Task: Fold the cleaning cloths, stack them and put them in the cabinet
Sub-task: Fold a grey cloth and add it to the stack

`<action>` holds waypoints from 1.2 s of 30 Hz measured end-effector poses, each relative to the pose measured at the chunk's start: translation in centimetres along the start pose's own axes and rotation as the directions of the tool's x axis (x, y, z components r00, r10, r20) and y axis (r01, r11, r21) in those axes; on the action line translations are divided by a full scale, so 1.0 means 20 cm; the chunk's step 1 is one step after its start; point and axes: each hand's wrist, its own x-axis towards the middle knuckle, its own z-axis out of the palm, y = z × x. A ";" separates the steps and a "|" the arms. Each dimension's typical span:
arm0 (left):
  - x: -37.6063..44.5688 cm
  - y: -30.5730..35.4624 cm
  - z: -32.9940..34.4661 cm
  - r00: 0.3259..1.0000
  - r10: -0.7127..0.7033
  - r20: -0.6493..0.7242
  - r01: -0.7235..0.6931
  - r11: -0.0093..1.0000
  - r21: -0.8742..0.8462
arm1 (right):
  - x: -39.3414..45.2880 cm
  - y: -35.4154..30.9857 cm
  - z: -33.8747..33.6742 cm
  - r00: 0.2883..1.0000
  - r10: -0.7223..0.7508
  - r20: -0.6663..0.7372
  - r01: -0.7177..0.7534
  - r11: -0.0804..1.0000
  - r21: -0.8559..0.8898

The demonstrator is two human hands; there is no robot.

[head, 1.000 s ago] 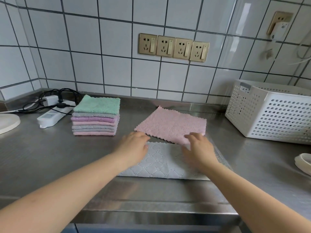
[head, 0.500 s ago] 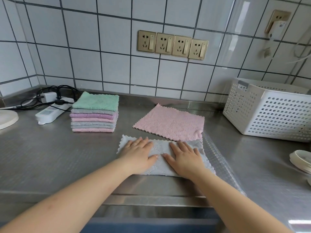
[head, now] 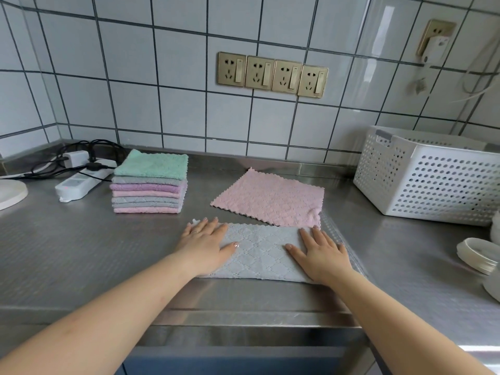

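Left hand: the left hand [head: 203, 244] lies flat, palm down, with straight fingers spread a little, and presses the left end of the grey cloth [head: 261, 253]. It grips nothing.
Right hand: the right hand [head: 322, 254] lies flat in the same way on the right end of this cloth, fingers straight and pointing away from the person. It also holds nothing.
Grey cloth: it lies under and between both hands as a long folded strip on the steel counter [head: 67, 266], near the front edge. One small corner shows just beyond the left fingertips.
Pink cloth: the pink cloth [head: 267, 198] lies open and flat just behind the hands. Its near edge touches or slightly overlaps the far edge of the grey cloth, closer to the right hand.
Stack: the stack of folded cloths [head: 148, 185], with a green one on top, stands behind and to the left of the left hand, apart from it.
Power strip: the white power strip [head: 81, 180] with black cables lies further left, beside the stack.
Basket: the white perforated basket [head: 433, 180] stands far to the right, behind the right hand.
Wall: four gold sockets [head: 272, 74] are on the tiles behind the pink cloth.
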 end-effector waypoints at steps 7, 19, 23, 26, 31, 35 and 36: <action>-0.07 0.05 -0.04 0.971 0.164 -0.173 -0.150 0.984 0.094 | -0.01 -0.02 -0.03 0.970 -0.176 -0.169 0.155 0.980 -0.128; -0.23 0.29 0.03 0.792 0.560 -0.243 -0.467 0.812 0.349 | 0.18 -0.36 -0.07 0.885 -0.464 -0.048 0.460 0.885 -0.074; -0.25 0.24 0.03 0.769 0.571 -0.286 -0.466 0.808 0.362 | 0.18 -0.35 -0.10 0.860 -0.501 -0.102 0.484 0.861 -0.154; -0.30 0.13 0.02 0.752 0.581 -0.312 -0.494 0.809 0.317 | 0.16 -0.32 -0.12 0.837 -0.533 -0.126 0.500 0.837 -0.223; -0.38 -0.11 -0.01 0.741 0.582 -0.336 -0.512 0.813 0.279 | 0.05 -0.28 -0.17 0.839 -0.540 -0.064 0.519 0.830 -0.206; -0.40 -0.23 -0.06 0.760 0.573 -0.308 -0.508 0.818 0.268 | -0.09 -0.27 -0.18 0.836 -0.549 0.009 0.543 0.824 -0.161; -0.40 -0.25 -0.07 0.766 0.576 -0.285 -0.516 0.816 0.259 | -0.12 -0.27 -0.18 0.836 -0.548 0.017 0.544 0.826 -0.145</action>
